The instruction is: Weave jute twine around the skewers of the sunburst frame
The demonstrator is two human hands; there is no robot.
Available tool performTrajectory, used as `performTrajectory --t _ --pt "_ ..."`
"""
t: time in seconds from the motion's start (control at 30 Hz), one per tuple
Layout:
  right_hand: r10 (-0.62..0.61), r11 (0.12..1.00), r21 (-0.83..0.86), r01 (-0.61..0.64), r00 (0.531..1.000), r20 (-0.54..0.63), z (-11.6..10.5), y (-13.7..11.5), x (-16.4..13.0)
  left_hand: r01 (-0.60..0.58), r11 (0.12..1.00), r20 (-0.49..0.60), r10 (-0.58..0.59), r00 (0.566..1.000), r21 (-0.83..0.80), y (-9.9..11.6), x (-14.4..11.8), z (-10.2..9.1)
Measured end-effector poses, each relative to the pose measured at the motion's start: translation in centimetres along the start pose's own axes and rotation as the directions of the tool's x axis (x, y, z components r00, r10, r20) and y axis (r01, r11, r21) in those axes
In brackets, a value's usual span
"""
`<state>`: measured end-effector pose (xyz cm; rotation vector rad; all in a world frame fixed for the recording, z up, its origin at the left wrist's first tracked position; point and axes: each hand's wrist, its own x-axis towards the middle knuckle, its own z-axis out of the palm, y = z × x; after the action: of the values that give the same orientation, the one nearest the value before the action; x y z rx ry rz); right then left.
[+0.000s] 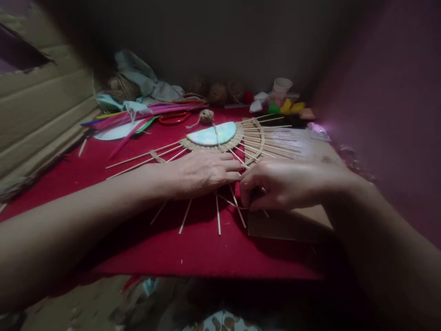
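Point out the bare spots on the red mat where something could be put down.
Bare red mat lies along the near edge, below the stick ends, and at left between the cardboard wall and the long sticks. The back by the feathers, scissors and twine balls is crowded.

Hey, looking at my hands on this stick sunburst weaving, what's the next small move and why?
Probably draw the twine snug round the next stick. Your left hand lies flat on the woven disc, pinning it, while your right hand pinches the strand among bare sticks, and a woven band already shows farther round.
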<state>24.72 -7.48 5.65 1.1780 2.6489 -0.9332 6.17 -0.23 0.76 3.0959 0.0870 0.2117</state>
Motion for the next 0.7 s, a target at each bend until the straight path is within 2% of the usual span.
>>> performTrajectory --t 0.17,0.37,0.47,0.57,0.63,0.7 --pt "-0.040 0.999 0.019 0.040 0.999 0.000 0.0 -0.1 -0.3 0.001 0.999 0.025 -0.002 1.000 0.038 0.0 -0.2 0.1" --pt "-0.013 1.000 -0.026 0.012 0.999 -0.037 0.3 -0.1 -0.1 0.059 0.986 0.011 -0.058 0.998 -0.155 0.4 0.0 -0.5" --pt "0.039 0.998 -0.041 -0.041 0.998 -0.054 0.3 0.1 0.0 0.102 0.957 0.070 -0.086 0.994 -0.271 0.3 0.0 -1.5" --pt "0.098 0.992 -0.067 -0.105 0.990 -0.104 0.2 0.4 0.1 0.152 0.925 0.181 -0.093 0.979 -0.348 0.1 -0.3 -2.5" --pt "0.126 0.986 -0.089 -0.138 0.984 -0.126 0.1 0.5 0.2 0.193 0.912 0.241 -0.109 0.964 -0.361 0.0 -0.4 -2.7" --pt "0.139 0.983 -0.101 -0.153 0.982 -0.131 -0.1 0.5 0.1 0.213 0.913 0.235 -0.135 0.963 -0.347 -0.1 -0.3 -2.4"
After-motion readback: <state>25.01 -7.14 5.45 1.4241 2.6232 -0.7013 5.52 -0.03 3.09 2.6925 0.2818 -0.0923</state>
